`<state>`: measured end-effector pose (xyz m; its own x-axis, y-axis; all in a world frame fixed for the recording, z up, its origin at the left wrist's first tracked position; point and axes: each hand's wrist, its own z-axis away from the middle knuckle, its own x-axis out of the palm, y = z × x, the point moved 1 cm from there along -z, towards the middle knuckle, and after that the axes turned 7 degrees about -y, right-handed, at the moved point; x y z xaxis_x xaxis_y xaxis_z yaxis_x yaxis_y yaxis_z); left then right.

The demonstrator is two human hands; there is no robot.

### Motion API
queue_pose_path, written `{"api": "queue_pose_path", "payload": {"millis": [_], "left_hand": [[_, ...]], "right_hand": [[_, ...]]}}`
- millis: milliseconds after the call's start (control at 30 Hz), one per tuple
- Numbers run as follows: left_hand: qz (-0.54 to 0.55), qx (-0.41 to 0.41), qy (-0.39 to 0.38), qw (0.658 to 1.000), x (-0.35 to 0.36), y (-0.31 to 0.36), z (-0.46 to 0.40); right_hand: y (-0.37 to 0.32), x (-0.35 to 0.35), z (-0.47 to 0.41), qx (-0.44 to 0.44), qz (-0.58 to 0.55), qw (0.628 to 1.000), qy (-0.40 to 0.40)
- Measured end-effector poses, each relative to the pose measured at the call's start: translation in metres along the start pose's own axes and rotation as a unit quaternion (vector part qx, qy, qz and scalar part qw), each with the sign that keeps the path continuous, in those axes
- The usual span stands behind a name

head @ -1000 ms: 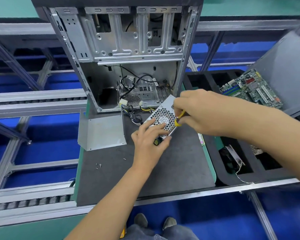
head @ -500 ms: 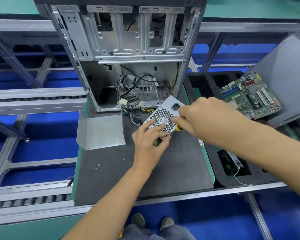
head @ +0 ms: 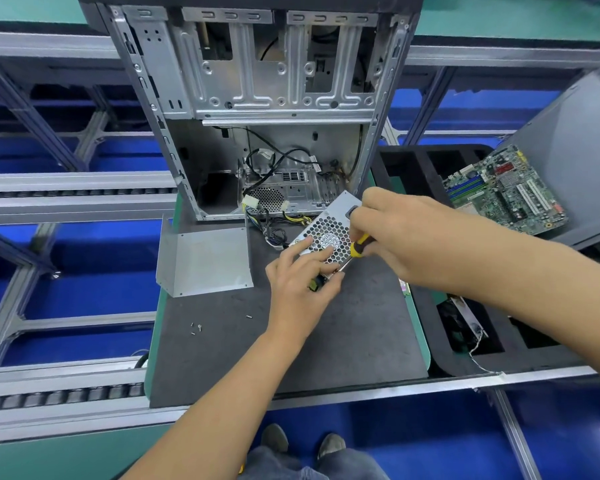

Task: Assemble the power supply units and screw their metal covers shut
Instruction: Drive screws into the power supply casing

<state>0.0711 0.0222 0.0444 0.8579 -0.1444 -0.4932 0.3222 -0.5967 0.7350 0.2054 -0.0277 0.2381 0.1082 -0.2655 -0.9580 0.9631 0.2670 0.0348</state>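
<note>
The PSU [head: 326, 237] lies on the mat [head: 291, 341] before the open case [head: 264, 109]. The left hand [head: 300, 289] presses it flat with straight fingers; the right hand [head: 395, 233] grips a screwdriver [head: 359, 245] at its edge. The cover [head: 205, 259] and screws [head: 196, 328] lie aside, so most fastening seems left.

Desk [head: 222, 362], dark grey mat surface. On it: open case [head: 257, 98], bent metal cover [head: 208, 261], power supply [head: 329, 233], cable bundle [head: 274, 230], loose screws [head: 196, 329].
</note>
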Motion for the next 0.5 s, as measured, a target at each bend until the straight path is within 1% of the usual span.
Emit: {"api": "queue_pose_path", "payload": {"millis": [33,100,133,167,200,233,267,300,367,433,500], "left_hand": [[-0.001,-0.003,0.001,1.0,0.0,0.0,0.0],[0.004,-0.014,0.006,1.0,0.0,0.0,0.0],[0.007,-0.021,0.011,1.0,-0.001,-0.001,0.001],[0.009,-0.025,0.015,1.0,-0.002,-0.002,0.001],[0.008,-0.024,0.017,1.0,-0.003,-0.002,0.001],[0.003,-0.018,0.016,1.0,-0.003,-0.003,0.001],[-0.003,-0.012,0.014,1.0,-0.004,-0.002,0.001],[-0.008,-0.007,0.011,1.0,-0.004,-0.002,0.0],[-0.006,-0.004,0.007,1.0,-0.001,0.0,0.001],[0.0,-0.007,0.007,1.0,0.001,0.002,0.001],[-0.001,-0.005,0.01,1.0,0.002,0.001,0.002]], "right_hand": [[-0.002,0.0,-0.001,0.007,0.023,1.0,0.014],[-0.007,0.002,-0.005,0.065,0.059,0.996,0.02],[-0.006,0.003,-0.006,0.098,0.063,0.993,0.009],[-0.005,0.004,-0.006,0.109,0.047,0.993,0.005],[-0.005,0.004,-0.003,0.101,0.017,0.995,-0.002],[-0.005,0.005,-0.002,0.075,-0.014,0.997,0.004],[-0.005,0.003,0.0,0.053,-0.024,0.998,0.0],[-0.005,0.002,0.001,0.042,-0.018,0.999,-0.004],[-0.008,0.001,-0.002,0.057,0.049,0.997,-0.016],[-0.013,0.0,-0.007,0.104,0.103,0.989,-0.015],[-0.015,-0.003,-0.011,0.162,0.074,0.984,-0.016]]}}
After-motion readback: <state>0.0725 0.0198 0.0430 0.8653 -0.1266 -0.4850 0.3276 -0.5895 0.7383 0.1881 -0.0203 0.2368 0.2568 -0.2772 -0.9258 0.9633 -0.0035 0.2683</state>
